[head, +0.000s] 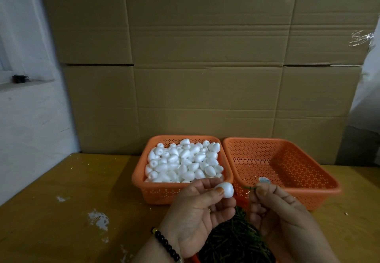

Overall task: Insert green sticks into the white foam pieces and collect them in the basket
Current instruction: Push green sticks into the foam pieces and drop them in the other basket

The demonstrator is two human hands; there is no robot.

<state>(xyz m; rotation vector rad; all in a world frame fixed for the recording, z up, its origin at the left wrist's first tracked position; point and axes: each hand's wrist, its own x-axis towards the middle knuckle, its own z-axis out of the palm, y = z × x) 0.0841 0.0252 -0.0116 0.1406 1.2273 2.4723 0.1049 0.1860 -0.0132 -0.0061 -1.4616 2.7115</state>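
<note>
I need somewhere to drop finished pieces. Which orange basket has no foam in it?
The right basket, beside the foam-filled left basket, holds none.

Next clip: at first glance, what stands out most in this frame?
The left orange basket, heaped with white foam pieces, stands out against the cardboard wall, with an empty orange basket close beside it on the right. In front, the left hand pinches a single foam piece while the right hand pinches a thin green stick. A dark pile of green sticks lies below the hands.
</note>
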